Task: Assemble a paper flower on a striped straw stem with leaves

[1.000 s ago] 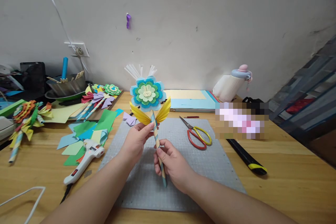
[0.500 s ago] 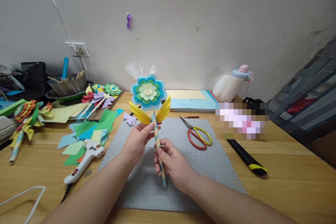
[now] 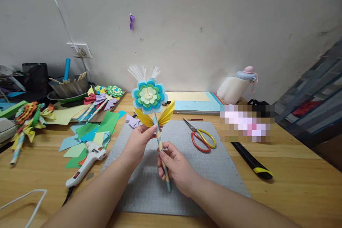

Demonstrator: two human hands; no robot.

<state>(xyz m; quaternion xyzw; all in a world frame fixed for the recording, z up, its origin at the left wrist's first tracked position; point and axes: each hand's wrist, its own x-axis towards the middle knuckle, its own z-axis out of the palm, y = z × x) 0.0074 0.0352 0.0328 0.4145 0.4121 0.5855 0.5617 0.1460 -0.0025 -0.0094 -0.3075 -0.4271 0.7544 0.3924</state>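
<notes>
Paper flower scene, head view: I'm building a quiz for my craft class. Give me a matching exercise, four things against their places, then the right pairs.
Things:
1. paper flower
2. scissors
3. glue gun
4. black and yellow cutter

Places:
a. on the bare wood to the right of the grey cutting mat
b. held upright above the mat, left hand at its yellow leaves, right hand round its stem
c. lying on the mat, right part
d. on the table left of the mat, by the paper scraps

Pairs: 1-b, 2-c, 3-d, 4-a
</notes>
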